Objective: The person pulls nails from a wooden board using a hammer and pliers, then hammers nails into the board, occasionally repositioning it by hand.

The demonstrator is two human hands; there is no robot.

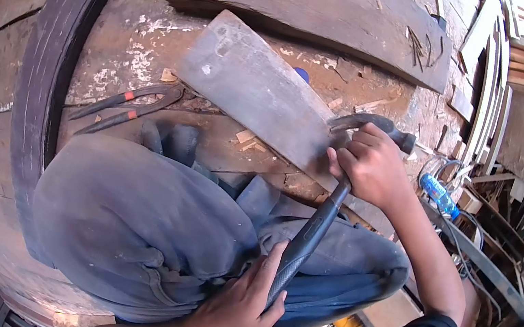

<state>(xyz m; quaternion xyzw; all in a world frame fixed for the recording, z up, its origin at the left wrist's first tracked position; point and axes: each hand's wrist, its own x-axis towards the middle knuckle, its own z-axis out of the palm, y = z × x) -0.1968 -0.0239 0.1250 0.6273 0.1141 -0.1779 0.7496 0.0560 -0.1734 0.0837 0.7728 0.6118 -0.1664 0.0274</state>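
Nearest us, our left hand is closed around the lower handle of the claw hammer, above our grey trousered knees. Our right hand clamps the shaft just under the head, claw set against the edge of the worn plank lying on the wooden floor. We judge a prying step is underway; next calls for steady leverage.

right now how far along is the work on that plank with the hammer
Done: wood chips lie scattered on the boards. In hand: the right hand grips the claw hammer near its head against the grey plank; the left hand holds the handle end. Left: cannot tell; no nail is visible.
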